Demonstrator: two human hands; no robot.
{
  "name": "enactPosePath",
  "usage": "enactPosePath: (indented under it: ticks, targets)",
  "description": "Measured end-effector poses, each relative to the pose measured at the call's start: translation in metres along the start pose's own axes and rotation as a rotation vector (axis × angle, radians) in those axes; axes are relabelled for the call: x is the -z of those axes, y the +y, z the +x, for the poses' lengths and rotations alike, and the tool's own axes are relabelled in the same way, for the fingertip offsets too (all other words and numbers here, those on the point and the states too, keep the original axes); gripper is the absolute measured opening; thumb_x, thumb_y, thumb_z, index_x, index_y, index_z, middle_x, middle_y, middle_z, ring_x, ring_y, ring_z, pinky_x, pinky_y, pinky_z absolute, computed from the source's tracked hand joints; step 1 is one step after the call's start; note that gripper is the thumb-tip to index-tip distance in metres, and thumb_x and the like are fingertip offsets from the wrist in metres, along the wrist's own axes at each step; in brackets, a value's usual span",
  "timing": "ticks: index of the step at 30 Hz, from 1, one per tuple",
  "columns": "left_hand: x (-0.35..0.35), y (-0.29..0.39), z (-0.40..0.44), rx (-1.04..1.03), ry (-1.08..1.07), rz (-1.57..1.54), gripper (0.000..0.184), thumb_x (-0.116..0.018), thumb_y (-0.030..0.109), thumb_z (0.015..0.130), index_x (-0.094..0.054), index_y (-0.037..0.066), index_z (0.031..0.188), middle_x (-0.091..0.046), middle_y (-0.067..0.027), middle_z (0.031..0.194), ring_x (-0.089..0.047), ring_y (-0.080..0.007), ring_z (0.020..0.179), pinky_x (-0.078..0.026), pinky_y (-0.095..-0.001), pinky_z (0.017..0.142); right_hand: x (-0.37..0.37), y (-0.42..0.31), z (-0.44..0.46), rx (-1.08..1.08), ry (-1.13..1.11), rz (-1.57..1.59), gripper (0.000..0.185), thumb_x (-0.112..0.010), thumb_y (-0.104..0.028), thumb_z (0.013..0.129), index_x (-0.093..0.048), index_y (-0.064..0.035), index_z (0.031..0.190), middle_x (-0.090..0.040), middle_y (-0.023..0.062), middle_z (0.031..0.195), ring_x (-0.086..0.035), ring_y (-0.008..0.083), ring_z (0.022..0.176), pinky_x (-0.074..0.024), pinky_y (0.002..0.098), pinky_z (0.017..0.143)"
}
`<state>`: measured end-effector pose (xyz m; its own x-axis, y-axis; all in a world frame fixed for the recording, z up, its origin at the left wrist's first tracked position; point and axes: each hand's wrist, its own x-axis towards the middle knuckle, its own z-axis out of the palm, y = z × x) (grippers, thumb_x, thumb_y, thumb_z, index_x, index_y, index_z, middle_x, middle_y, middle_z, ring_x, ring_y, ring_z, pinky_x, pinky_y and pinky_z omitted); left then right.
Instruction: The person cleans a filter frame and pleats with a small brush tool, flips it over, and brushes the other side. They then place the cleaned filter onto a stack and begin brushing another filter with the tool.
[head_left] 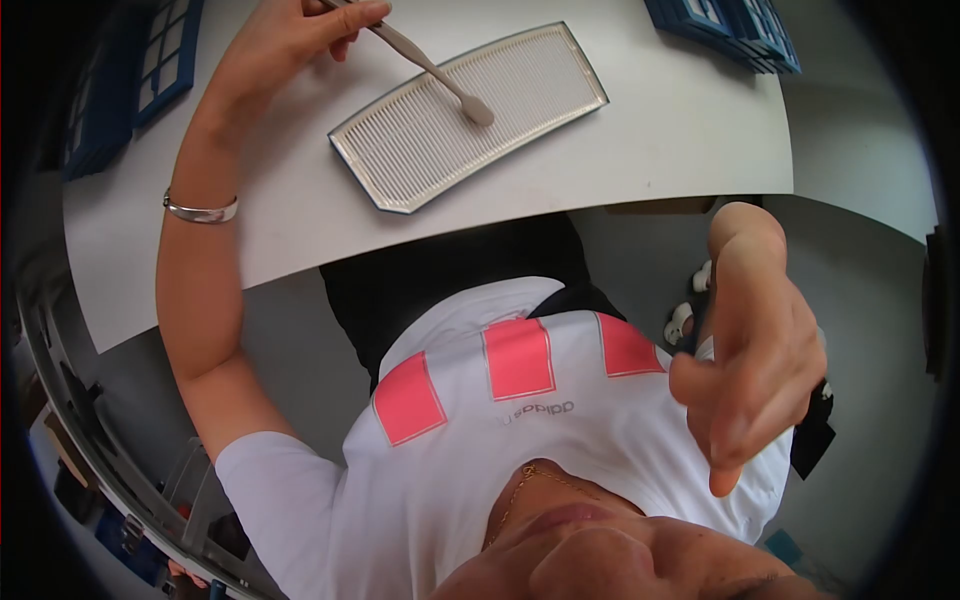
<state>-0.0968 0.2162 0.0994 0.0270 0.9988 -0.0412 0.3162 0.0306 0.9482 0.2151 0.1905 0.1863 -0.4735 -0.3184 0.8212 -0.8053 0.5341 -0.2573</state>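
Note:
At the top left, my left hand pinches the end of a thin grey-brown tool between thumb and fingers. The tool's rounded, wider tip lies over a curved panel with fine pale ridges and a dark edge, which rests at a slant on the white table. My right hand is raised at the right, off the table and close to the camera. Its thumb stands apart from a finger that points down in the view, and no object shows in it. Part of that hand's inner side is hidden.
Blue slotted racks stand on the white table at the left and the right. The table's near edge runs in front of my lap. White shoes show on the floor, and a clear bin is at lower left.

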Motion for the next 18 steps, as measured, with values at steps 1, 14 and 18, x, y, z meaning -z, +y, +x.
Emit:
enactPosePath:
  ticks: [1, 14, 18]
  targets:
    - [-0.001, 0.000, 0.000, 0.007, -0.014, -0.013, 0.026, -0.078, 0.017, 0.090, -0.056, 0.004, 0.097, -0.063, -0.0029, 0.071, -0.058, -0.0082, 0.059, -0.045, -0.0194, 0.052, -0.005, -0.005, 0.002, 0.070, -0.011, 0.009, 0.040, -0.050, -0.002, 0.094, -0.045, -0.0096, 0.054, -0.045, 0.0023, 0.054, -0.052, 0.0132, 0.055, -0.0403, 0.0300, 0.115]
    - [-0.005, -0.005, 0.000, -0.059, -0.046, -0.020, 0.030, -0.078, 0.023, 0.090, -0.056, 0.005, 0.098, -0.062, -0.0037, 0.073, -0.058, -0.0094, 0.059, -0.046, -0.0193, 0.049, -0.046, -0.019, 0.019, 0.316, -0.020, 0.091, 0.021, -0.046, 0.007, 0.074, -0.049, -0.0035, 0.055, -0.048, 0.0074, 0.055, -0.052, 0.0180, 0.056, -0.0419, 0.0450, 0.118]
    - [-0.007, -0.006, -0.001, -0.039, -0.037, -0.057, 0.029, -0.078, 0.022, 0.090, -0.056, 0.004, 0.098, -0.062, -0.0032, 0.073, -0.058, -0.0092, 0.059, -0.046, -0.0193, 0.049, -0.053, -0.022, 0.022, 0.284, -0.007, 0.097, 0.020, -0.046, 0.005, 0.074, -0.049, -0.0032, 0.056, -0.048, 0.0079, 0.055, -0.052, 0.0186, 0.057, -0.0423, 0.0457, 0.117]
